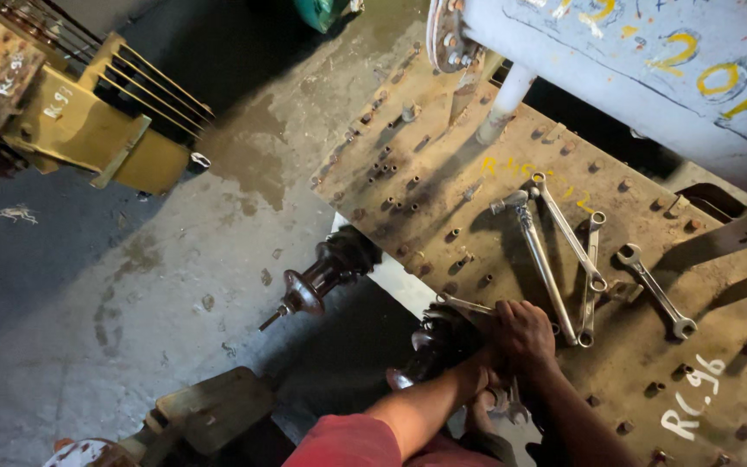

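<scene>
Head view: wrench (467,304) beside fingers (512,313).

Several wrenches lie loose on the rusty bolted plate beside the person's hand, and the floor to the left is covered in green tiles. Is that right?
Not quite. The head view shows the floor as bare, stained grey concrete, not green tiles. The rest holds: wrenches lie loose on the rusty bolted plate, beside the person's hand.

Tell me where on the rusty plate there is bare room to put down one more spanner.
The rusty plate is bare between the loose double-ended spanner and the white chalk marks. It is crowded around the three long spanners beside the right hand, and loose bolts stud the far-left corner.
</scene>
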